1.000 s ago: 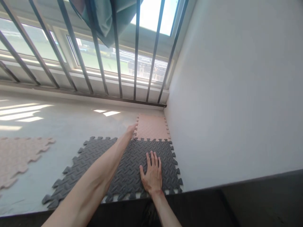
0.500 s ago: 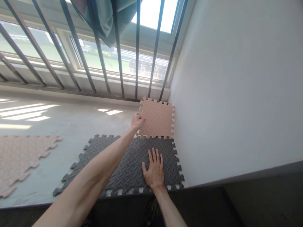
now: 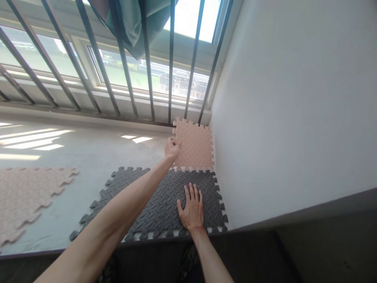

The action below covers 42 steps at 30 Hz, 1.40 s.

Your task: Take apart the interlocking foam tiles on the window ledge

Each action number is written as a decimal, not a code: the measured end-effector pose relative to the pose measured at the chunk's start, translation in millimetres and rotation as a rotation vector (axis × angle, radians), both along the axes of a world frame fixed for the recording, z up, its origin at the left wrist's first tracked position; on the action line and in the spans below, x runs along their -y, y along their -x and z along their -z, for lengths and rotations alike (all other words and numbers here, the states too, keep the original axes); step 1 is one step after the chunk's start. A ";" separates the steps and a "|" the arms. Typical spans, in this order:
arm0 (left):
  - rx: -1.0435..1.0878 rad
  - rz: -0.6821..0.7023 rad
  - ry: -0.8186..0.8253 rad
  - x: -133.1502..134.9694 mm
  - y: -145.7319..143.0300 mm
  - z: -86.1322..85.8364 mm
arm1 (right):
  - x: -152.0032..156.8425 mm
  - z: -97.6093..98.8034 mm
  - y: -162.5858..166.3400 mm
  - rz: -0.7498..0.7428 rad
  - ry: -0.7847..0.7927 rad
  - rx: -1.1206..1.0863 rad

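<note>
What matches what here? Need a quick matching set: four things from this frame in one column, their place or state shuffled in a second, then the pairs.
Things:
1. left hand
2. right hand
3. pink mat tile
4. green cloth

Places or states:
A. flat, palm down, on the grey mat tile
B. draped over the window bars
C. gripping a tile's left edge
D. in the corner by the white wall, far edge tilted up

Pairs: 1-C, 2-A, 3-D, 4-B

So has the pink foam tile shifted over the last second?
Yes. The pink foam tile, gripped at its left edge by the left hand, lay flat before; now its far edge tilts up against the window bars.
</note>
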State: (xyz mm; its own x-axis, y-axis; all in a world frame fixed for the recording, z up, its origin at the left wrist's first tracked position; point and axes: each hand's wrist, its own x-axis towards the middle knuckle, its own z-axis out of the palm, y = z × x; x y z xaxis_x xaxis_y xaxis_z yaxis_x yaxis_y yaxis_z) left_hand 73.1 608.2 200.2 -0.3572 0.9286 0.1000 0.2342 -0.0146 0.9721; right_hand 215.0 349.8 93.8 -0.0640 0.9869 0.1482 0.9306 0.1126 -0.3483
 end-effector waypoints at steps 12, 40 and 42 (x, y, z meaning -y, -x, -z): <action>0.493 0.131 0.102 98.3 100.4 -2.1 | -1.8 3.4 -1.0 -0.013 -0.022 0.025; 1.238 -0.002 0.138 472.0 257.6 57.3 | 123.9 -4.7 108.7 0.308 0.237 -1.575; 1.141 -0.055 0.159 478.0 225.7 73.5 | 125.9 -7.6 122.4 0.267 0.210 -1.544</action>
State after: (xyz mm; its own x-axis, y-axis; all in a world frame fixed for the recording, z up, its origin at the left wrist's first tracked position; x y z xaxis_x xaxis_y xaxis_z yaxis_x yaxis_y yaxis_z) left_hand -152.6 130.2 126.7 -0.2052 0.8822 -0.4239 -0.7856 0.1098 0.6089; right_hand 92.6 223.9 101.4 0.1846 0.9550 -0.2319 -0.3369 -0.1602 -0.9278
